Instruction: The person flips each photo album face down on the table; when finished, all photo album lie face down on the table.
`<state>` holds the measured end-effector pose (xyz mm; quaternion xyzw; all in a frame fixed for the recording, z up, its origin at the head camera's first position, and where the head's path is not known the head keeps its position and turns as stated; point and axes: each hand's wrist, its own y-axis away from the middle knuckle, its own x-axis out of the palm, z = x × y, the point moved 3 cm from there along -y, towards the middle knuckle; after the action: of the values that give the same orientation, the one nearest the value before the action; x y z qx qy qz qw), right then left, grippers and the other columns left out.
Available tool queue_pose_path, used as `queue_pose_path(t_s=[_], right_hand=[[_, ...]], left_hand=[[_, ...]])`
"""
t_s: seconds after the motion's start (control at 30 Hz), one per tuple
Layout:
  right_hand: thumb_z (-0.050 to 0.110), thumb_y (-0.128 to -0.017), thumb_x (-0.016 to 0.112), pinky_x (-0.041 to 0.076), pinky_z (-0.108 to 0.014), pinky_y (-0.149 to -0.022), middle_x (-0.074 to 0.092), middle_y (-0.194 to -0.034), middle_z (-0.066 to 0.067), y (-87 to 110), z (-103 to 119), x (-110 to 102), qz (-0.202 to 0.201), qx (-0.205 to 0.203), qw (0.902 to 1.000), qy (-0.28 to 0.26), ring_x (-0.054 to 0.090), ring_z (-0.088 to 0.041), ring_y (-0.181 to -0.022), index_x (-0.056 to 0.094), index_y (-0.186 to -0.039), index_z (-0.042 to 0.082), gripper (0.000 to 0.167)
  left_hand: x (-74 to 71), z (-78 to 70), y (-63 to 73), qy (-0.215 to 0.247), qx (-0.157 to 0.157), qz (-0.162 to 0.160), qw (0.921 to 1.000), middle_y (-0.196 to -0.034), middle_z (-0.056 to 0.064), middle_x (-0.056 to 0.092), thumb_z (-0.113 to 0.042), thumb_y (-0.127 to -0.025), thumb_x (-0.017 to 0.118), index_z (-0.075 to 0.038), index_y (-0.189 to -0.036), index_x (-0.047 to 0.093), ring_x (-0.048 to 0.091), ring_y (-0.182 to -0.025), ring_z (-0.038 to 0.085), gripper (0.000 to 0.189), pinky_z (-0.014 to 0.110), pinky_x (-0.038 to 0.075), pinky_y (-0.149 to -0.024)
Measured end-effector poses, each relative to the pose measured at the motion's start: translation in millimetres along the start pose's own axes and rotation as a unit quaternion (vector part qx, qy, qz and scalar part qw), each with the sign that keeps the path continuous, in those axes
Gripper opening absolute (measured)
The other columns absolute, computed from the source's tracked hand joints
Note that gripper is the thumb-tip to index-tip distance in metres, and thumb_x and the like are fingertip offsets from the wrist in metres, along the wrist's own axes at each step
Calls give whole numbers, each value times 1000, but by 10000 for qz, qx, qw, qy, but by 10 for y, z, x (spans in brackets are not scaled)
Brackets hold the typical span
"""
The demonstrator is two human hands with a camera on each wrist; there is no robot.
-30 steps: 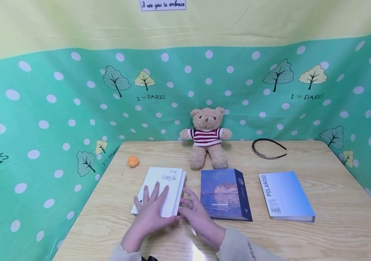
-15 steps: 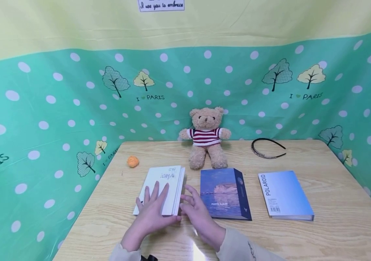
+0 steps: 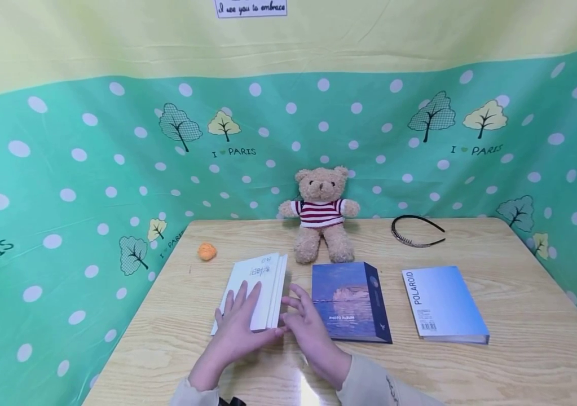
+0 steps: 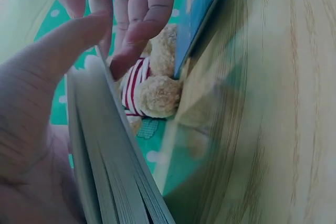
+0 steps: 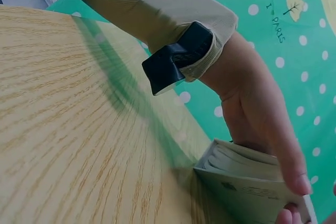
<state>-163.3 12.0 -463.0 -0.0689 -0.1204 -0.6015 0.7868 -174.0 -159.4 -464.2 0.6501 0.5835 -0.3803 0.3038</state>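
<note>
A white book (image 3: 259, 273) with thin lettering on its cover lies on the left of the table. Its right side is raised, so it tilts on its left edge. My left hand (image 3: 237, 327) spreads its fingers over the cover while its thumb hooks over the right edge. The left wrist view shows that thumb along the page block (image 4: 113, 156). At the same right edge is my right hand (image 3: 308, 330), its fingers slightly bent and fingertips touching the book's edge. In the right wrist view, the back cover (image 5: 252, 192) faces the table, with fingertips against its corner.
A dark blue photo album (image 3: 341, 299) lies just right of my right hand. Farther right is a blue and white Polaroid album (image 3: 448, 304). Behind them are a teddy bear (image 3: 321, 214), a black headband (image 3: 415, 231) and an orange ball (image 3: 207, 251). A polka-dot cloth (image 3: 115, 135) hangs behind.
The right side of the white book has risen from nearly flat to a tilt. My left hand has shifted slightly up and right with it; my right hand has moved only a little.
</note>
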Motion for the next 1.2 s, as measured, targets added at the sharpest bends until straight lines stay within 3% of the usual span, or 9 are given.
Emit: queue_pose_path(t_s=[0.3,0.53,0.77,1.03,1.2], right_hand=[[4,-92,55,50,-36,-88,44,-143,-21,-18,-33,32,325,-13,9995,-48,60,-23,-97,21,-154,8,71],[6,-93,55,51,-38,-88,44,-144,-21,-16,-46,43,511,-75,9987,36,58,-25,-109,30,-152,7,64],[3,-93,55,49,-46,-91,42,-147,-19,-27,-83,69,743,-54,9972,24,59,-24,-105,30,-152,5,64],[4,-94,55,47,-48,-95,41,-147,-16,-21,-122,91,1028,-25,9947,38,59,-26,-113,29,-153,8,64],[2,-94,56,46,-48,-99,41,-147,-16,-13,-135,96,1172,-19,9930,124,55,-32,-118,33,-151,7,62]], left_hand=[[-29,13,2,654,177,-343,9971,-158,24,18,-65,-72,73,-16,-155,27,15,-139,55,107,78,16,-101],[-42,62,-10,1412,460,-245,9886,-158,24,17,-50,-79,74,-9,-155,25,14,-143,47,99,70,16,-107],[-52,72,-19,1618,426,-92,9859,-159,24,15,-47,-82,73,-9,-155,22,12,-144,47,97,69,15,-107],[-54,62,0,2455,558,-16,9678,-159,23,13,-36,-87,71,-10,-157,17,21,-139,51,92,72,26,-101],[-80,65,24,2888,350,8,9567,-158,26,16,-31,-89,69,-10,-156,18,23,-136,55,87,74,29,-97]])
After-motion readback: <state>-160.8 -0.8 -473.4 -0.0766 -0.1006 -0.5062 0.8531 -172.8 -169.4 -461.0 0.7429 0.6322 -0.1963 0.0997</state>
